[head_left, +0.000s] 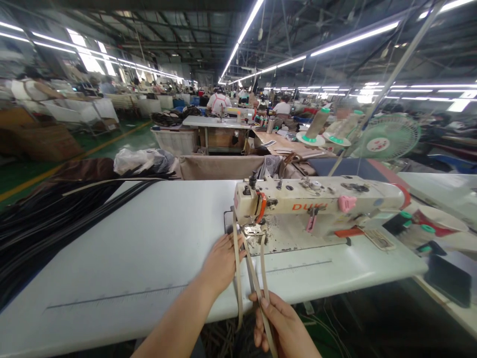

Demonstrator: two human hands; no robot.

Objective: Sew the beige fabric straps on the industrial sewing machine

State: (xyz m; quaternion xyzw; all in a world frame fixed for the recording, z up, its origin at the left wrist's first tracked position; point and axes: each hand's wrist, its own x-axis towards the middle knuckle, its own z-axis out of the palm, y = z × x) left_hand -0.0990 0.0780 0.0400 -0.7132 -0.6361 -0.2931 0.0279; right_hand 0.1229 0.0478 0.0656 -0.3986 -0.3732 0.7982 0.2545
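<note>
Beige strips (263, 266) running up to the sewing machine's (286, 201) needle end, lengths trailing in front; looks midway, remainder unclear. Right hand (279, 318) pinching strips before machine. Left hand (220, 261) lying at needle end, grip unclear.

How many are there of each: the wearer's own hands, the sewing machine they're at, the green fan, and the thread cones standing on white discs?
Own hands, left hand and right hand: 2
Sewing machine: 1
Green fan: 1
Thread cones on discs: 2
Total, discs not counted: 6
</note>
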